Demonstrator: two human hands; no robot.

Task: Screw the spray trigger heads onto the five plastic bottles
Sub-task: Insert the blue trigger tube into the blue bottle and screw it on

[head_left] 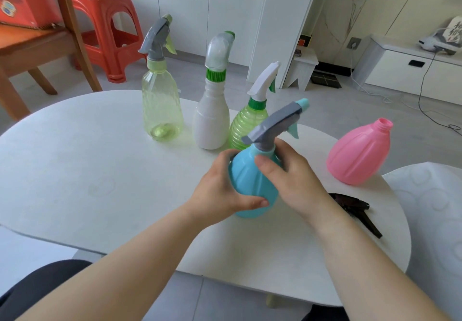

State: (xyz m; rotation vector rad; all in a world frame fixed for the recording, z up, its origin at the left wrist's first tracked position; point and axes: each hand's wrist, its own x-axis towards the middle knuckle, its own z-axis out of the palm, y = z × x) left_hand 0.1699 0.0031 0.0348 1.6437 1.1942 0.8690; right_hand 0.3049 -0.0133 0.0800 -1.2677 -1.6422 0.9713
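1. A white round-edged table (82,160) fills the middle of the view; its top is matte and faintly marked, with a pale ring stain at about 9 o'clock from the blue bottle.
2. The left hand (220,193) wraps the lower body of the blue bottle (247,178), thumb across the front, holding it tilted just above or on the tabletop; I cannot tell which.
3. The right hand (295,178) is closed around the bottle's neck at the collar of the grey trigger head (275,125), thumb pressed to the shoulder. The head sits on the neck, nozzle pointing to 2 o'clock.
4. At 12 o'clock from the blue bottle stand three capped bottles in a row: a clear yellow bottle (161,110), a white bottle (212,120) and a green ribbed bottle (246,123), the last two touching or nearly so.
5. At 3 o'clock, the pink bottle (360,153) stands near the table's edge, its neck open.
6. A dark trigger head (357,208) lies flat at 4 o'clock, just beyond the right wrist.
7. The floor (350,110) is pale grey tile. At 10 o'clock stand a wooden chair (37,53) and a red stool (105,20); white cabinets (225,8) line the back wall, and a low white unit (410,70) with trailing cables sits at 2 o'clock.
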